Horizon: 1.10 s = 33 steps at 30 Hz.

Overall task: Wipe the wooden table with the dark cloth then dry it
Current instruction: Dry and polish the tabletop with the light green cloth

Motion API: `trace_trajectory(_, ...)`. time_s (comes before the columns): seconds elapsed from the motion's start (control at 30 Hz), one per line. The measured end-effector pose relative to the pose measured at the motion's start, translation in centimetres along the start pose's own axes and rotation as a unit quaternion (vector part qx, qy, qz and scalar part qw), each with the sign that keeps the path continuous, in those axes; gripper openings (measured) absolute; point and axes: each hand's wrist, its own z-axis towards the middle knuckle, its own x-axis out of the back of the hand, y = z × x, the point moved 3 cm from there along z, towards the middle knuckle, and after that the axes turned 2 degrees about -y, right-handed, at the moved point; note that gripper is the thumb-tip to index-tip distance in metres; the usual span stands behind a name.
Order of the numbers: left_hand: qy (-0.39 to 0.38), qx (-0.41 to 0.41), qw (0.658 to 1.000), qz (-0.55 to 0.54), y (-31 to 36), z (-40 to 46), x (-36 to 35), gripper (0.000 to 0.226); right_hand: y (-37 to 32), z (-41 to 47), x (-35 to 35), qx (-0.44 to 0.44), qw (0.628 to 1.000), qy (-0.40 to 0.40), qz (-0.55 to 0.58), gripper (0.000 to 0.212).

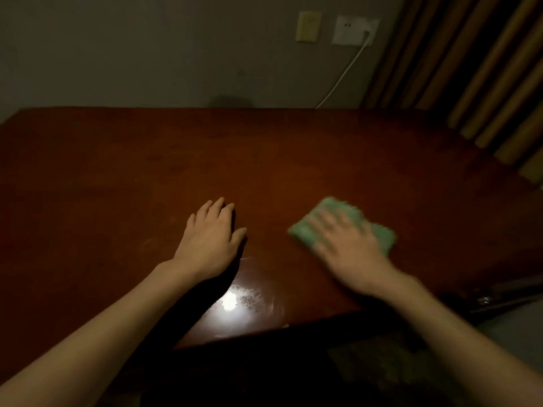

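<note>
A dark reddish wooden table [264, 160] fills the middle of the view. A folded green cloth [332, 211] lies on it right of centre. My right hand [343, 245] presses flat on the cloth with fingers spread; both are blurred by motion. My left hand [211, 233] rests flat on the table left of centre, fingers straight, holding nothing. A bright light reflection with wet-looking streaks shows on the tabletop near the front edge, between my arms.
A grey wall stands behind the table with a wall socket [355, 29] and a white cable [343, 74] running down behind the table. Striped curtains [476, 69] hang at the right. A dark metal object [499, 295] lies beyond the table's right front corner.
</note>
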Motion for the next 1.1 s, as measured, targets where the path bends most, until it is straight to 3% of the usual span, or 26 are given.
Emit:
trace_trajectory(0.07,0.007,-0.012,1.0,-0.001,0.5,-0.5,-0.2,0.059,5.6,0.8,0.7,-0.134,0.99,-0.041,0.019,0.058)
trace_trajectory(0.13,0.009,-0.014,1.0,0.006,0.4,-1.1,-0.5,0.059,6.1,0.9,0.8,-0.157,0.986,-0.039,0.033,0.057)
trace_trajectory(0.33,0.044,-0.025,0.998,0.03,-0.7,-1.5,-1.5,0.053,-11.4,-2.7,-0.5,0.058,0.998,0.021,0.024,0.056)
trace_trajectory(0.4,0.046,-0.024,0.998,0.037,-0.7,-1.5,-1.7,0.053,-12.4,-3.4,-0.6,0.072,0.996,0.026,0.036,0.055)
trace_trajectory(0.5,0.039,-0.019,0.998,0.048,-0.5,-1.6,-1.7,0.055,-7.1,-3.1,-0.8,0.035,0.998,0.044,0.032,0.055)
trace_trajectory(0.63,0.031,-0.015,0.998,0.059,0.0,-2.1,-1.7,0.066,3.6,-2.9,-0.1,-0.141,0.989,-0.009,0.045,0.057)
trace_trajectory(0.7,0.028,-0.013,0.997,0.064,-0.1,-2.1,-1.7,0.068,5.0,-2.9,0.0,-0.179,0.982,-0.028,0.057,0.06)
trace_trajectory(0.77,0.027,-0.012,0.997,0.066,-0.2,-2.0,-1.8,0.069,1.9,-2.9,-0.4,-0.163,0.985,-0.021,0.059,0.061)
trace_trajectory(0.93,0.033,-0.003,0.997,0.074,-0.1,-1.8,-1.7,0.066,-10.2,-5.1,-0.9,0.011,0.999,0.024,0.035,0.055)
trace_trajectory(1.03,0.03,-0.007,0.997,0.075,0.1,-1.9,-1.6,0.066,-6.7,-4.6,-1.0,0.031,0.998,0.034,0.031,0.058)
trace_trajectory(1.1,0.03,-0.011,0.997,0.077,0.1,-2.1,-1.6,0.066,-0.3,-3.9,-1.0,-0.018,0.999,0.029,0.01,0.087)
